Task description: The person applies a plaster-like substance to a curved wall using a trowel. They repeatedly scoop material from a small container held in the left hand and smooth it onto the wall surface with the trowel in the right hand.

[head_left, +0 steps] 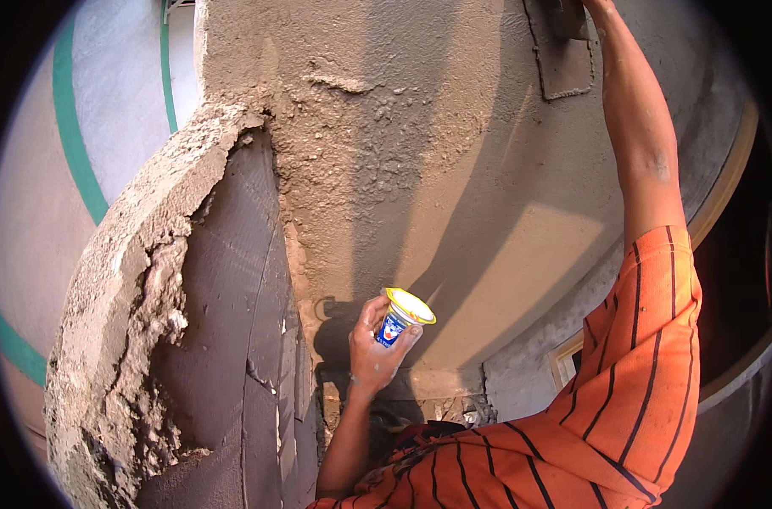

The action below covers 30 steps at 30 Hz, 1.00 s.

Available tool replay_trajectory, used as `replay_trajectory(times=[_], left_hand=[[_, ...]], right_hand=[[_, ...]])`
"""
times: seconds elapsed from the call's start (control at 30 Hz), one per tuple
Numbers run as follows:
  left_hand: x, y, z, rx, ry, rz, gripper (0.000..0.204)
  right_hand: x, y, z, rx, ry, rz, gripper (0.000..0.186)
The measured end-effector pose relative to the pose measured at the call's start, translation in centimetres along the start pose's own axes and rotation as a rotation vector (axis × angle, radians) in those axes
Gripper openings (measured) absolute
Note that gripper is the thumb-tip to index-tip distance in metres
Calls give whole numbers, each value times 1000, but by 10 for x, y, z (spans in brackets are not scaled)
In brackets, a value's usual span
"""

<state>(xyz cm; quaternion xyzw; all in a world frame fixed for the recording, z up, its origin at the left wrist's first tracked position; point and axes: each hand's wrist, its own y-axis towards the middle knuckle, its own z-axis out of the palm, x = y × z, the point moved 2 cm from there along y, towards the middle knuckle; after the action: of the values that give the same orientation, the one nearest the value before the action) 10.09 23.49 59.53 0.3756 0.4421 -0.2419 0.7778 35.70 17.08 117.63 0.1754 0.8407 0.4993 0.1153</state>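
Head view, looking at a rough, freshly plastered wall (454, 170) that fills most of the frame, grey-brown and lit by warm sunlight. At lower centre, the person's left hand (373, 352) holds a small plastic cup (400, 319) with a yellow rim and a blue and white printed side; the fingers wrap closed around the cup's body, and the cup tilts with its open mouth toward the upper right, close to the wall. The hand's shadow falls on the plaster just left of it.

The right arm, bare below an orange sleeve with dark stripes (632, 399), stretches up the right side of the frame. The right hand (591, 7) is at the top edge, mostly cut off, resting against a dark object (566, 19) on the wall; whether its grip is open or closed cannot be told. Just below lies a rectangular patch of plaster (564, 64) outlined by a groove.

On the left, a broken, crumbling plaster edge (140, 297) exposes a dark scored surface (233, 322). At far left stands a pale wall with green stripes (68, 127).
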Motion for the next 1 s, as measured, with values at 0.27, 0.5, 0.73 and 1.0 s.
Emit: replay_trajectory(times=[0.27, 0.5, 0.73, 1.0], left_hand=[[11, 22, -17, -58, 130, -17, 53], [22, -6, -2, -85, 33, -46, 52], [11, -30, -14, -172, 135, -24, 54], [17, -7, -7, -175, 65, -42, 57]], right_hand=[[49, -249, 188, 223, 630, 413, 67], [5, -481, 320, 201, 640, 753, 64], [41, -210, 213, -117, 849, 429, 54], [50, -11, 124, -21, 1014, 101, 22]])
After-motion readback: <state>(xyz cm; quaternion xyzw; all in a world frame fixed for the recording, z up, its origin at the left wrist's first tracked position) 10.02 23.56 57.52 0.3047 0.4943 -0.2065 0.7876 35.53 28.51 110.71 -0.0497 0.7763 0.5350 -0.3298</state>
